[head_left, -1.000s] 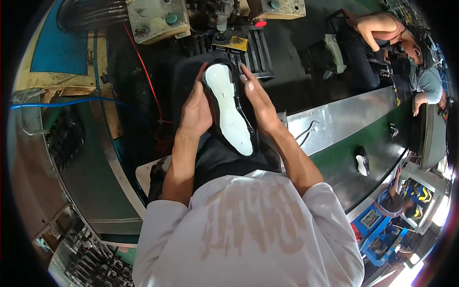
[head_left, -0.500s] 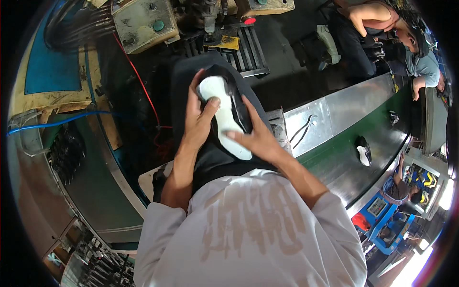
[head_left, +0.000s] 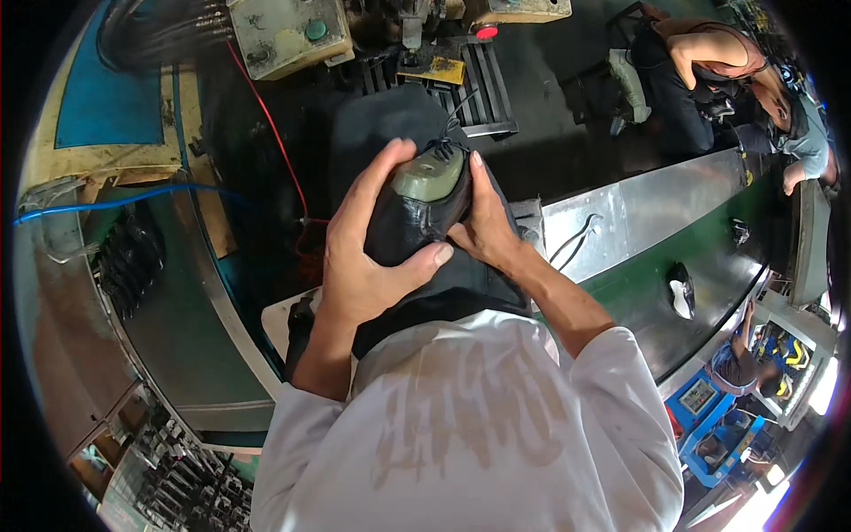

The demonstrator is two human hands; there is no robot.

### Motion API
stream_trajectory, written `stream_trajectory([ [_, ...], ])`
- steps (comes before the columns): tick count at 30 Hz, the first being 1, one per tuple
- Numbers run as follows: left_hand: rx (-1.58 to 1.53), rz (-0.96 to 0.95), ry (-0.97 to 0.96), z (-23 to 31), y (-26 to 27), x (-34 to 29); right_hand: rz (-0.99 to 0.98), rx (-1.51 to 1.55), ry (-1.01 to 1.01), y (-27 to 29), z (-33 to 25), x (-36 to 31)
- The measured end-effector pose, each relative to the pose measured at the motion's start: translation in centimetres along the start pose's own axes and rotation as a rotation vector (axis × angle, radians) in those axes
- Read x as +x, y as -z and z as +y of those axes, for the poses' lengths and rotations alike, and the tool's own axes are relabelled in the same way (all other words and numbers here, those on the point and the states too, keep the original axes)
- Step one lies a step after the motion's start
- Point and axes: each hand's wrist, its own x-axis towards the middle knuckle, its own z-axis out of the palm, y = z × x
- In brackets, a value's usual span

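Observation:
A black lace-up shoe upper (head_left: 403, 232) stretched over a green shoe last (head_left: 427, 183) is held above my lap. Its heel end points toward me, and dark laces (head_left: 441, 149) show at the far end. Along the left side, my left hand (head_left: 359, 253) grips it, thumb across the back of the heel. My right hand (head_left: 487, 217) clasps the right side, thumb low near the heel and a fingertip up beside the last's top edge. The white underside is turned down, out of sight.
To the right runs a green conveyor belt (head_left: 620, 288) carrying a black-and-white shoe (head_left: 681, 291). Pincers (head_left: 581, 239) lie on the metal ledge (head_left: 612, 208) beside it. Ahead stands a machine with a control box (head_left: 297, 35). Another person (head_left: 709, 53) sits at the far right.
The shoe on its last has been turned over: its white underside faced up before, now the green last top does. Both hands have shifted their grip around it.

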Motion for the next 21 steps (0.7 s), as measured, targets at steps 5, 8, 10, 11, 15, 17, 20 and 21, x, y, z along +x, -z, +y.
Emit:
stream_trajectory([
  [5, 0.070, 0.060, -0.018, 0.1, -1.1, -0.9, 0.047, 0.021, 0.084, -0.9, 1.3, -1.0],
  [8, 0.085, 0.048, -0.015, 0.2, -1.1, -1.0, 0.077, 0.017, 0.121, -0.9, 0.9, -1.0],
  [10, 0.079, 0.036, -0.020, -0.1, -1.1, -1.0, 0.096, 0.010, 0.153, -0.7, 0.7, -0.9],
  [11, 0.075, 0.034, -0.012, -0.3, -1.1, -1.0, 0.091, 0.011, 0.131, -0.7, 0.7, -0.9],
  [15, 0.100, -0.035, 0.083, 0.0, 0.9, 0.9, -0.048, 0.007, 0.009, 2.3, -1.8, 2.5],
  [17, -0.180, -0.019, 0.061, -2.2, 3.5, 2.5, -0.188, 0.110, -0.111, 4.5, -3.9, 6.3],
  [20, -0.275, 0.180, 0.329, -5.3, 5.6, 6.6, -0.379, 0.421, -0.489, 4.7, -4.2, 10.7],
  [21, -0.276, 0.251, 0.499, -6.6, 6.2, 7.6, -0.352, 0.296, -0.393, 3.8, -3.7, 11.1],
])
